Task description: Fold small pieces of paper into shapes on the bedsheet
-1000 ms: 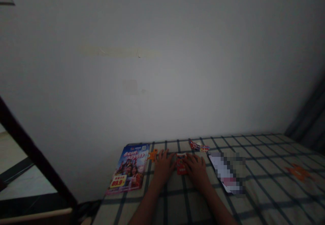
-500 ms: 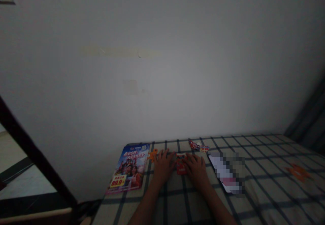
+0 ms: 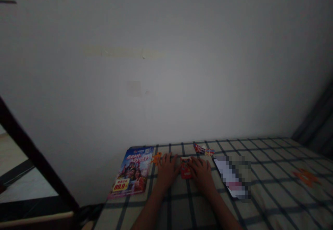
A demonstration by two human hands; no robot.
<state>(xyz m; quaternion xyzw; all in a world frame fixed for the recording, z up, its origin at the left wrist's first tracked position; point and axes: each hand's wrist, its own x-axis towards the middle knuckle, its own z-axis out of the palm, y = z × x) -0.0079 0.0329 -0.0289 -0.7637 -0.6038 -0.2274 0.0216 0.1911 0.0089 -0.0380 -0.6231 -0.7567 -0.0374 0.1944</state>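
Note:
A small red piece of printed paper or packet (image 3: pixel 186 173) lies flat on the checked cloth between my hands; its exact kind is too dark to tell. My left hand (image 3: pixel 168 167) rests palm down just left of it, fingers spread on the cloth, the thumb side close to its edge. On the other side my right hand (image 3: pixel 202 171) lies palm down with fingers apart, partly covering the red piece's right edge. Neither hand grips anything. Left of my left hand is a colourful printed leaflet (image 3: pixel 135 171) with a large price on it.
Behind the right hand lies a crumpled red and blue printed strip (image 3: pixel 204 149). A phone-like slab (image 3: pixel 230 178), partly blurred out, is to the right. The checked cloth (image 3: pixel 270 164) carries orange figures. A white wall (image 3: pixel 197 84) rises behind, and a dark post (image 3: pixel 36 153) slants at left.
Almost nothing differs. Both hands stay beside the red piece, with at most a slight shift of the fingers.

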